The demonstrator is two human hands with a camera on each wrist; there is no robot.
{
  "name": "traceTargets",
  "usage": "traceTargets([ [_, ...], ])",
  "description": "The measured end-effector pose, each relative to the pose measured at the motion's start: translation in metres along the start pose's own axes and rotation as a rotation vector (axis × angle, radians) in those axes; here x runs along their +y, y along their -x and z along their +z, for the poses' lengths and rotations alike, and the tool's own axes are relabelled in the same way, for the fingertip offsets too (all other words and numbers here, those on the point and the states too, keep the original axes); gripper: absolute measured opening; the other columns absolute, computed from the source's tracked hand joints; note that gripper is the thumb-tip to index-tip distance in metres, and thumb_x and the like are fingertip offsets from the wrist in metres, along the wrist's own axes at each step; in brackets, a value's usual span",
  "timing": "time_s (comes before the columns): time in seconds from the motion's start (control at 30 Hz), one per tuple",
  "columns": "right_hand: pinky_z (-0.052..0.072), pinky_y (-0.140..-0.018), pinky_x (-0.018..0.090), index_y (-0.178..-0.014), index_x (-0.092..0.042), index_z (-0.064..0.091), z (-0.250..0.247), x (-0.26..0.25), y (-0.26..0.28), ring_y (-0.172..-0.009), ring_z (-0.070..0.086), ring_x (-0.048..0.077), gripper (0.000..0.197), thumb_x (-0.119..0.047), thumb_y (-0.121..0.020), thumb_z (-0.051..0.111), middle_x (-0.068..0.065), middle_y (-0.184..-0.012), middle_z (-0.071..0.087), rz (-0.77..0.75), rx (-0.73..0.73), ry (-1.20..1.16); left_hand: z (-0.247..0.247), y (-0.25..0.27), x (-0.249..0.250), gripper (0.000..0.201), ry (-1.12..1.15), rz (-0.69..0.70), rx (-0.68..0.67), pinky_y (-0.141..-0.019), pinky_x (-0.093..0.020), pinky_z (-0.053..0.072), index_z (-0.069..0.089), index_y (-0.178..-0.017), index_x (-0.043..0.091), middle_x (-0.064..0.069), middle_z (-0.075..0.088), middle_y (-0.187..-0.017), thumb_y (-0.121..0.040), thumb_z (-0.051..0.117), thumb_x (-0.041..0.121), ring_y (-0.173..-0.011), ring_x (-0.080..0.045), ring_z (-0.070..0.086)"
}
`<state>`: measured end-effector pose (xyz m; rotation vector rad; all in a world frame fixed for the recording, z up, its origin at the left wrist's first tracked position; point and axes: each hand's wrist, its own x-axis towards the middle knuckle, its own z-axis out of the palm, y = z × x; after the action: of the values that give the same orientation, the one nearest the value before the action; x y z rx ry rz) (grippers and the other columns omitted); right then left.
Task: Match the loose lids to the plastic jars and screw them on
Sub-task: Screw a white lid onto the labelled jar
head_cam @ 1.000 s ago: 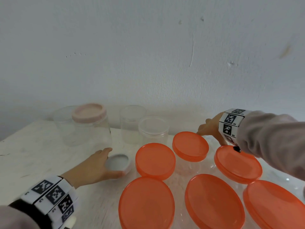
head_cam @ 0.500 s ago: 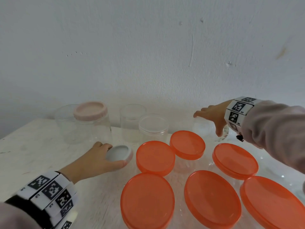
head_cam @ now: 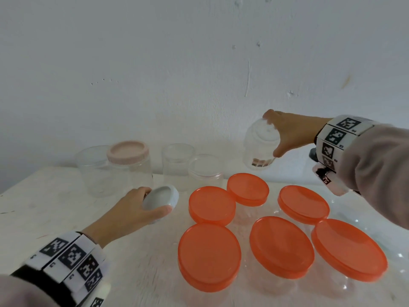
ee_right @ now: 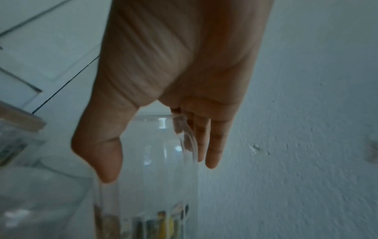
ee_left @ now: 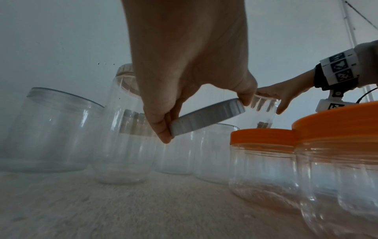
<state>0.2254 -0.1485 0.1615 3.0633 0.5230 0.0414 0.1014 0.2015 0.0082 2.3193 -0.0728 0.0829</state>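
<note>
Left hand pinches a grey lid by its rim, tilted, just above the table near its back edge. Right hand grips a clear jar in the air. Step: pairing. Next, judged: align lid square on the mouth, then turn. Jar mouth and threads are indistinct.

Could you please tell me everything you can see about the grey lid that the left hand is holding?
The grey lid is a round, shallow screw cap of matte, opaque plastic with fine vertical ribs around its rim and a smooth flat face. The left hand grips it by the rim, thumb on one side and fingers on the other. It is tilted and, in the left wrist view, off the white table, beside the orange-lidded jars. It sits on no jar, and only the hand touches it.
</note>
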Motion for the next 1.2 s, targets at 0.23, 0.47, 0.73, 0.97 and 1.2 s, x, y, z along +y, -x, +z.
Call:
traceTargets([
  [0.23,0.043,-0.080,0.032,-0.141,-0.036,0.021,-0.012,-0.038,0.019,-0.103,0.041,0.018,0.102,-0.023,-0.062,0.085,-0.001,-0.116,0.035,-0.076,0.172,-0.124,-0.026,0.017,-0.008,0.061,0.004,0.062,-0.021,-0.051,-0.016,0.045,0.060,-0.084,0.023,0.003,0.063,-0.074,-0.054,0.057,0.077,-0.061,-0.003,0.061],
  [0.47,0.038,-0.068,0.026,-0.132,-0.019,0.027,-0.016,-0.085,0.032,-0.100,0.044,0.020,0.094,-0.036,-0.061,0.086,0.000,-0.119,0.037,0.029,0.340,-0.284,-0.063,0.045,-0.015,0.054,0.057,0.047,-0.061,-0.064,-0.014,0.052,0.048,-0.090,0.047,0.015,0.061,-0.100,-0.049,0.051,0.082,-0.089,-0.005,0.063],
  [0.73,0.057,-0.063,0.032,-0.130,-0.040,0.032,-0.017,-0.159,0.064,-0.106,0.050,0.025,0.088,-0.033,-0.060,0.085,0.007,-0.124,0.039,0.065,0.421,-0.862,-0.108,0.067,-0.035,0.064,0.163,0.054,-0.031,-0.065,-0.013,0.046,0.049,-0.102,0.052,0.024,0.057,-0.109,-0.047,0.054,0.085,-0.092,0.003,0.061],
  [0.97,0.052,-0.077,0.035,-0.118,-0.024,0.040,-0.001,-0.218,0.083,-0.085,0.060,0.015,0.079,-0.045,-0.057,0.085,0.003,-0.098,0.059,0.144,0.407,-1.032,-0.146,0.075,-0.047,0.053,0.211,0.053,0.070,-0.064,-0.012,0.040,0.053,-0.102,0.047,0.021,0.062,-0.105,-0.058,0.055,0.076,-0.086,0.007,0.060],
  [1.2,0.055,-0.087,0.048,-0.122,-0.014,0.041,0.031,-0.270,0.096,-0.081,0.064,0.022,0.075,-0.026,-0.063,0.085,0.011,-0.095,0.062,0.128,0.150,-1.335,-0.173,0.079,-0.057,0.077,0.313,0.038,0.135,-0.070,-0.019,0.038,0.058,-0.117,0.032,0.015,0.062,-0.107,-0.058,0.063,0.079,-0.095,0.001,0.056],
])
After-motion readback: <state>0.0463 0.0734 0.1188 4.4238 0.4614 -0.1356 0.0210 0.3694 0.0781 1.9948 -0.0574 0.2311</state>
